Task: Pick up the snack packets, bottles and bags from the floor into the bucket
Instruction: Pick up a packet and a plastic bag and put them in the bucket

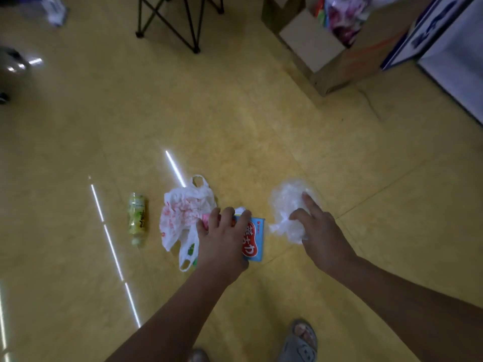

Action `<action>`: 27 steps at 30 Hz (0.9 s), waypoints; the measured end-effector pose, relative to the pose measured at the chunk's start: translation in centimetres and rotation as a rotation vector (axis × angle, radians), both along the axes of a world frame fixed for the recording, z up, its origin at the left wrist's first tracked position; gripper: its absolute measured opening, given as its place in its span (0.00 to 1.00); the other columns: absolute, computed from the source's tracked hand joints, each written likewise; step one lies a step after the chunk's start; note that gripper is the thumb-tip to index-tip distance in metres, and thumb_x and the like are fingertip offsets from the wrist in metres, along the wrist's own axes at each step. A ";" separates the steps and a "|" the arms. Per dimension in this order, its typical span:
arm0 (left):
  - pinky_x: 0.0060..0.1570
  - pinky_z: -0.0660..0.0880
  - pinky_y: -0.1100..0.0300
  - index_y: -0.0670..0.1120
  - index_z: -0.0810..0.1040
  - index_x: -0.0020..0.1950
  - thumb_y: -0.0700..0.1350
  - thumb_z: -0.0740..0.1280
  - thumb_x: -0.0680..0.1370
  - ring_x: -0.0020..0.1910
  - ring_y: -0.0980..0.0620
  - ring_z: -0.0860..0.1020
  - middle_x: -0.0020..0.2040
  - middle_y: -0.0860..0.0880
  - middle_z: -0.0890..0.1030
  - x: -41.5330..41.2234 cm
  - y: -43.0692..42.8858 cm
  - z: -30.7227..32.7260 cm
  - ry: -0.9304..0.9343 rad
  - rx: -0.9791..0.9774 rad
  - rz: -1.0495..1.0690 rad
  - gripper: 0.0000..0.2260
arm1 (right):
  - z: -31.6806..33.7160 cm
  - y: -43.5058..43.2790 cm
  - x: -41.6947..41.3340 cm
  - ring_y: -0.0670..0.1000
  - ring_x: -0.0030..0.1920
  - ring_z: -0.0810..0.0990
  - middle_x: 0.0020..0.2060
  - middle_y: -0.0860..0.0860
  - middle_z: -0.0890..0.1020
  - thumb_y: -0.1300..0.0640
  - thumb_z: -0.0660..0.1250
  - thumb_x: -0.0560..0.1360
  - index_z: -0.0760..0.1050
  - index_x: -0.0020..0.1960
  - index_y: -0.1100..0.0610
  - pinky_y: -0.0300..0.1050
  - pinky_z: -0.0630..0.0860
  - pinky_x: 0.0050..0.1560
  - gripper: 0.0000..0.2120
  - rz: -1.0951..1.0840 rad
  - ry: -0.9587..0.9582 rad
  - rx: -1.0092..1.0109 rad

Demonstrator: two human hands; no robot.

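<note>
My left hand (pixel 222 236) lies on a blue snack packet with a red label (pixel 253 241) on the yellow floor, fingers curled over its top edge. Left of it is a crumpled white carrier bag with red print (pixel 183 210). Farther left a yellow-green bottle (pixel 137 218) lies on its side. My right hand (pixel 321 236) presses on a clear crumpled plastic bag (pixel 286 202), thumb and fingers closing on it. No bucket is in view.
A black folding stand (pixel 183 24) is at the top centre. An open cardboard box (pixel 337 53) with colourful packets stands at the top right beside a white and blue cabinet (pixel 452 56). My sandalled foot (pixel 300 340) is at the bottom edge.
</note>
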State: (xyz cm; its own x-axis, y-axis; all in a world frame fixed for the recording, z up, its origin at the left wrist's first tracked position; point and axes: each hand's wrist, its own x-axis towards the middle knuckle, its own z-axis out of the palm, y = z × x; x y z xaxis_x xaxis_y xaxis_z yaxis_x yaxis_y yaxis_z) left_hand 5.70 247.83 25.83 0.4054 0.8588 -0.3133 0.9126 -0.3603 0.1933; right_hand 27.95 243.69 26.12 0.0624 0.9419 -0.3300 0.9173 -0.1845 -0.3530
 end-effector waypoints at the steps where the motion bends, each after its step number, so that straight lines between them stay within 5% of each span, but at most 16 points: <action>1: 0.67 0.59 0.37 0.58 0.52 0.75 0.54 0.74 0.63 0.72 0.43 0.56 0.70 0.50 0.59 -0.5 0.2 1.6 -0.005 0.009 0.002 0.46 | 1.5 0.1 -0.4 0.55 0.57 0.73 0.79 0.48 0.50 0.71 0.66 0.72 0.69 0.62 0.45 0.45 0.77 0.46 0.27 0.001 0.002 0.008; 27: 0.68 0.60 0.44 0.59 0.52 0.75 0.59 0.73 0.62 0.71 0.46 0.57 0.69 0.52 0.61 -15.2 0.2 37.1 -0.125 0.263 0.160 0.46 | 37.8 3.6 -13.1 0.55 0.67 0.71 0.78 0.50 0.54 0.65 0.64 0.76 0.69 0.67 0.45 0.45 0.75 0.56 0.24 0.287 0.015 0.213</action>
State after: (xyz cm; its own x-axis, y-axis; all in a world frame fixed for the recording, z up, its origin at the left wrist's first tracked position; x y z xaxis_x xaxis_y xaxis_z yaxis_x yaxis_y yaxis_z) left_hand -9.49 248.02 62.98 0.2798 0.9596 -0.0289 0.9369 -0.2663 0.2265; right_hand 14.84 247.25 63.93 -0.2185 0.9680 -0.1235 0.9155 0.1595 -0.3694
